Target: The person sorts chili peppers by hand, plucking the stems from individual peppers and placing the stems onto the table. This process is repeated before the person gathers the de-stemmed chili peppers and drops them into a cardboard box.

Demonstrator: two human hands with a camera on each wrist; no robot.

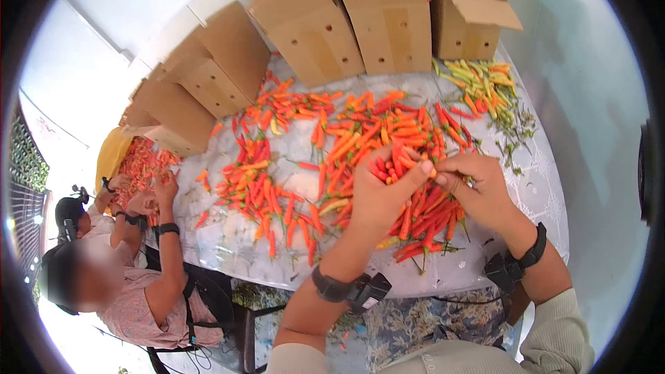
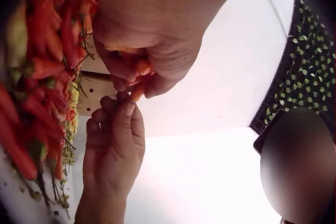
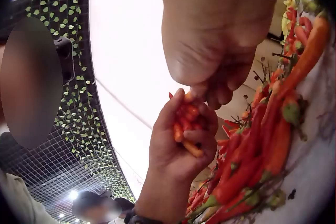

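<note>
My left hand (image 1: 384,197) holds a bunch of red and orange chili peppers (image 3: 186,121) in its curled fingers, just above the pile on the table. One orange chili pepper (image 2: 137,91) sticks out at the left thumb. Its end is pinched between the thumb and fingers of my right hand (image 1: 481,187), so the two hands meet there; the stem end is hidden by the fingertips. Under and beyond both hands spreads a large pile of red and orange chili peppers (image 1: 346,145), many with green stems.
Cardboard boxes (image 1: 391,24) line the table's back edge. A heap of yellow-green chili peppers (image 1: 478,79) lies at the back right, with loose green stems (image 1: 512,142) nearby. Another chili pile (image 1: 260,187) is left of centre. Two people sit at the left, near a red heap (image 1: 142,166).
</note>
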